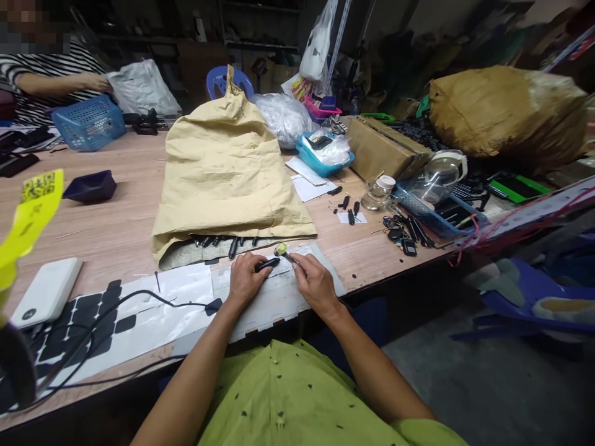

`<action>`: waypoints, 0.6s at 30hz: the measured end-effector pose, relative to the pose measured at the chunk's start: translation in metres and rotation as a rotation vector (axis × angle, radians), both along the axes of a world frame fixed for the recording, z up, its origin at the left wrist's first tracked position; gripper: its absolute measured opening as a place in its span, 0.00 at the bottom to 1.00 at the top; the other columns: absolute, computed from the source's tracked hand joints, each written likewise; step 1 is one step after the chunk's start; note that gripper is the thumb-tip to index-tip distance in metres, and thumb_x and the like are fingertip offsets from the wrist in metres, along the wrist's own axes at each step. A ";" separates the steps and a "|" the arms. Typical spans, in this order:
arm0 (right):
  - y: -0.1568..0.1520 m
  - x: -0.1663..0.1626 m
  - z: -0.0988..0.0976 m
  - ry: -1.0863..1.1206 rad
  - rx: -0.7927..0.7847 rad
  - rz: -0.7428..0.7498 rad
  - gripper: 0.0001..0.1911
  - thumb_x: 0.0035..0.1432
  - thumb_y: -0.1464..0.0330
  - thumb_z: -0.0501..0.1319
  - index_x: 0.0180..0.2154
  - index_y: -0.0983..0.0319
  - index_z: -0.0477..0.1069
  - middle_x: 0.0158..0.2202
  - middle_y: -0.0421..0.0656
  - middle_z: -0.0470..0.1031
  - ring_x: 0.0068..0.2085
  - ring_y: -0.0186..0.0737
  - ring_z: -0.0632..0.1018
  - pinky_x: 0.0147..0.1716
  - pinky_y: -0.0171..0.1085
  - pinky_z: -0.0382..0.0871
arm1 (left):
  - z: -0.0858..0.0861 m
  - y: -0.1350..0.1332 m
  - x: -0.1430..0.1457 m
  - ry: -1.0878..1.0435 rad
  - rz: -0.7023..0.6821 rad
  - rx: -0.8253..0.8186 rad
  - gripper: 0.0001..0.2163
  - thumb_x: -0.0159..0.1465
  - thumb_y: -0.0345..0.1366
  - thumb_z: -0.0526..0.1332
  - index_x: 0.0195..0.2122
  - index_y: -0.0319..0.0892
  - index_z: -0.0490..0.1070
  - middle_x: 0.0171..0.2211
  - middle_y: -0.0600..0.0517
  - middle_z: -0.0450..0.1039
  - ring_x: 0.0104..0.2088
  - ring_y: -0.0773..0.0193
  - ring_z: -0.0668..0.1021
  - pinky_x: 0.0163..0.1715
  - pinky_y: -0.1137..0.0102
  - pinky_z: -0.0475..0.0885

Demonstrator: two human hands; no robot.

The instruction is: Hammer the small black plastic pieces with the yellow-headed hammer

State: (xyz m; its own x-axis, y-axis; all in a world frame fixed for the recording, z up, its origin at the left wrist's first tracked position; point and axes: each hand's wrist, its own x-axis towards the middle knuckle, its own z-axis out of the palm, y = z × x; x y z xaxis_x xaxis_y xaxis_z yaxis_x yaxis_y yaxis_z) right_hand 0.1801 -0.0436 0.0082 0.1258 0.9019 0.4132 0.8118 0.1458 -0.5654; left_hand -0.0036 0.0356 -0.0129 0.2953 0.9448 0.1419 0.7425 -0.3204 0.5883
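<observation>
My left hand (245,276) is closed on a slim black elongated piece (267,265), which points to the right over a pale, flattened board (260,310) at the table's front edge. Just right of it, my right hand (317,282) pinches a small dark-handled tool with a round yellow-green head (281,248). That head is close to the black piece; whether the two touch I cannot tell. Behind both hands lies a big cream cloth sack (227,173). Several black pieces (233,248) like the held one stick out from under its front edge.
Left are a sheet of black stickers (88,310), a white power bank (46,291) and a cable (144,291). Right stand a glass jar (377,193), a cardboard box (383,145) and a blue basket (418,210). Across the table, a person in a striped top handles a white bag (142,90).
</observation>
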 end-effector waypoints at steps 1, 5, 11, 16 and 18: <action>0.000 0.000 -0.001 -0.013 -0.023 0.001 0.18 0.67 0.69 0.55 0.52 0.55 0.79 0.43 0.45 0.81 0.43 0.40 0.81 0.43 0.35 0.76 | 0.000 0.000 0.000 -0.004 0.003 -0.007 0.07 0.60 0.35 0.69 0.39 0.49 0.83 0.34 0.52 0.77 0.38 0.58 0.75 0.43 0.64 0.69; 0.001 -0.003 -0.001 -0.030 -0.064 0.003 0.18 0.67 0.69 0.55 0.52 0.55 0.78 0.43 0.44 0.81 0.43 0.41 0.81 0.42 0.35 0.75 | 0.001 0.000 0.001 -0.017 0.002 -0.018 0.07 0.59 0.35 0.69 0.39 0.49 0.83 0.34 0.53 0.77 0.38 0.58 0.75 0.43 0.64 0.69; 0.000 -0.015 0.001 -0.058 -0.095 0.069 0.18 0.67 0.70 0.55 0.52 0.54 0.78 0.42 0.43 0.81 0.43 0.39 0.81 0.42 0.34 0.74 | 0.000 0.000 0.000 -0.004 -0.005 -0.019 0.07 0.60 0.35 0.68 0.39 0.49 0.82 0.35 0.52 0.78 0.41 0.57 0.75 0.44 0.64 0.68; 0.013 -0.008 0.003 -0.100 -0.108 0.008 0.17 0.67 0.70 0.55 0.52 0.54 0.78 0.44 0.42 0.80 0.44 0.40 0.80 0.42 0.34 0.72 | 0.001 0.000 0.001 0.003 -0.005 -0.017 0.07 0.60 0.37 0.68 0.39 0.49 0.82 0.35 0.52 0.78 0.41 0.56 0.76 0.44 0.63 0.69; 0.028 0.000 0.006 -0.140 -0.097 -0.047 0.18 0.67 0.70 0.55 0.53 0.54 0.77 0.45 0.43 0.80 0.45 0.41 0.79 0.43 0.34 0.70 | 0.002 0.000 0.000 0.004 -0.008 -0.017 0.06 0.60 0.37 0.68 0.39 0.48 0.82 0.35 0.52 0.78 0.41 0.55 0.76 0.45 0.63 0.69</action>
